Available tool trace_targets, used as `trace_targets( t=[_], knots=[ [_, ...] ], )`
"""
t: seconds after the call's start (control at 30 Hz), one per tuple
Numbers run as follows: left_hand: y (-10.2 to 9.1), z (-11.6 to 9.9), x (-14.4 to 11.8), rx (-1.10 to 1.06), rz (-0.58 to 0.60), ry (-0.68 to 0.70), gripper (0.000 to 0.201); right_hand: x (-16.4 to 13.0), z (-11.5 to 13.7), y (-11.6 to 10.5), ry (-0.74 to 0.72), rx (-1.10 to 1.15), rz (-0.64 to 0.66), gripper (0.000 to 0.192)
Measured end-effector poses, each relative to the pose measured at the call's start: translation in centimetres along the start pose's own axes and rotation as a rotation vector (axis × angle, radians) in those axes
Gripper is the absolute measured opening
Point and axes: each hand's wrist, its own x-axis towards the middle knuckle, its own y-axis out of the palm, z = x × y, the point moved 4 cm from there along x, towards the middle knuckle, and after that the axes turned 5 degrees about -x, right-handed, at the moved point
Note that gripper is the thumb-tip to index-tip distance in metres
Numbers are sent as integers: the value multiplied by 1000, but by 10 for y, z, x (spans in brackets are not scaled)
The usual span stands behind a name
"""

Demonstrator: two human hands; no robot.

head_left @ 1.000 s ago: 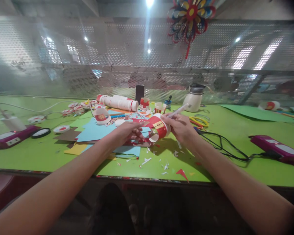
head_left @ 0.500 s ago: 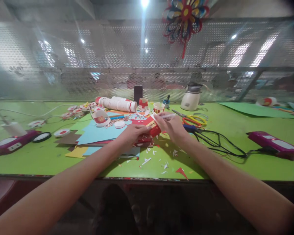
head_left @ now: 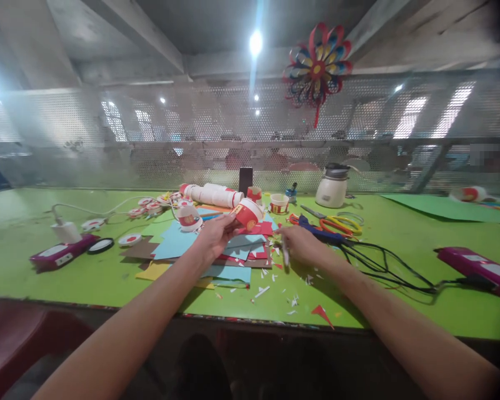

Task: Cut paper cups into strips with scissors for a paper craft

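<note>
My left hand is closed on a red-and-white paper cup, which is tilted above the coloured paper sheets. My right hand rests low at the right edge of those sheets. Its fingers are closed around a slim whitish pen-like tool, which points down toward the front of the table; its exact kind is not clear. White and red paper scraps lie scattered in front. A second cut cup stands on the sheets to the left, and a cup ring sits behind my right hand.
Scissors and a blue-handled tool with a black cable lie right of my right hand. A kettle, an ink bottle and an upright phone stand at the back. Purple power strips flank the table.
My right hand has left the cup and moved down beside the paper with the whitish tool. My left hand has raised and turned the cup. The view has tilted up.
</note>
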Motion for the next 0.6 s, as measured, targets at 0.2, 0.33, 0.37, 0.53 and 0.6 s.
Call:
trace_targets(
  t=[0.2,0.33,0.37,0.53,0.6],
  knots=[
    [-3,6,3,38,43,0,5,4,-2,-10,75,-99,7,26],
    [-5,9,8,74,86,4,4,17,-23,-36,268,-152,-51,29],
    [-6,9,9,71,77,5,5,22,-32,-44,318,-164,-55,29],
    [-5,3,6,59,65,16,8,42,-81,-95,505,-259,-47,33],
    [-4,0,5,51,71,17,9,42,-98,-114,558,-344,-46,33]
  ],
)
